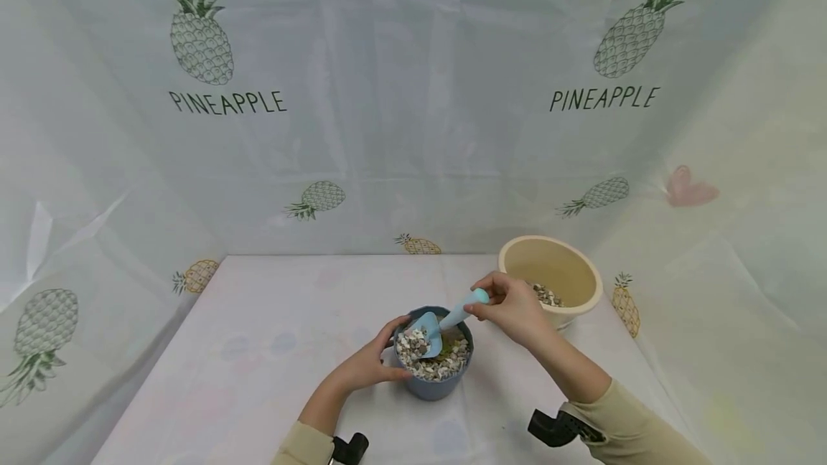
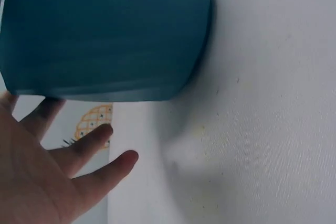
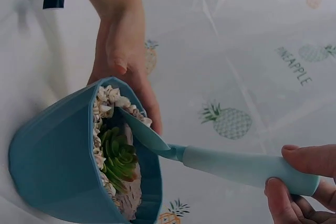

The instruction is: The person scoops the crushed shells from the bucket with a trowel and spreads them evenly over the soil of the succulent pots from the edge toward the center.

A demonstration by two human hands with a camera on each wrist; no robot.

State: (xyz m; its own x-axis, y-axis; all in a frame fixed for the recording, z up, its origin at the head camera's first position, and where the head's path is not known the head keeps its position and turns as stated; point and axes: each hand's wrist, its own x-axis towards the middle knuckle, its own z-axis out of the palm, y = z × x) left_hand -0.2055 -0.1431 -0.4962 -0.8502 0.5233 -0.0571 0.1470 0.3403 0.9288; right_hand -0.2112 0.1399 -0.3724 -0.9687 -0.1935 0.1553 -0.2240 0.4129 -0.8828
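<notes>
A blue flower pot (image 1: 431, 388) stands on the table, with small pale stones (image 1: 446, 367) and a green succulent (image 3: 118, 156) inside. My left hand (image 1: 370, 366) holds the pot's left side, thumb toward the front and index finger at the rim; in the left wrist view, other fingers (image 2: 107, 174) spread below the pot wall. With thumb and fingers, my right hand (image 1: 515, 308) grips the handle end of a light blue toy shovel (image 1: 456, 316). The shovel's blade tilts down inside the pot's rim, against stones on the left side. In the right wrist view the succulent sits beside the blade.
A larger cream pot (image 1: 584, 303) stands at the back right, behind the right hand, with some stones (image 1: 548, 296) in it. Pineapple-printed sheeting (image 1: 413, 128) rises behind and beside the white table (image 1: 284, 379).
</notes>
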